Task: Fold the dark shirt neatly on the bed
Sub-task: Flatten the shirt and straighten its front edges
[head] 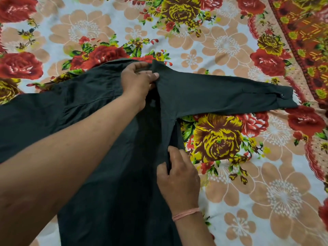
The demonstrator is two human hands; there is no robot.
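The shirt (122, 174) lies on the bed (266, 174), one sleeve (221, 96) stretched to the right, while the left hand (137, 80) pinches the fold at its shoulder and the right hand (179, 176) pinches its side edge.

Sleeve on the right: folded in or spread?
Spread. The sleeve lies flat and straight across the bedsheet, cuff pointing away from the shirt.

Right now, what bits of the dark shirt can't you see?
Head view only:
- The dark shirt: its bottom hem is cut off by the lower edge.
- The far sleeve: runs off the left edge, partly behind the left forearm.
- The collar: mostly behind the left hand.
- The right hand: some fingers are hidden under the cloth in its grip.
- The cuff button: too small for detail.
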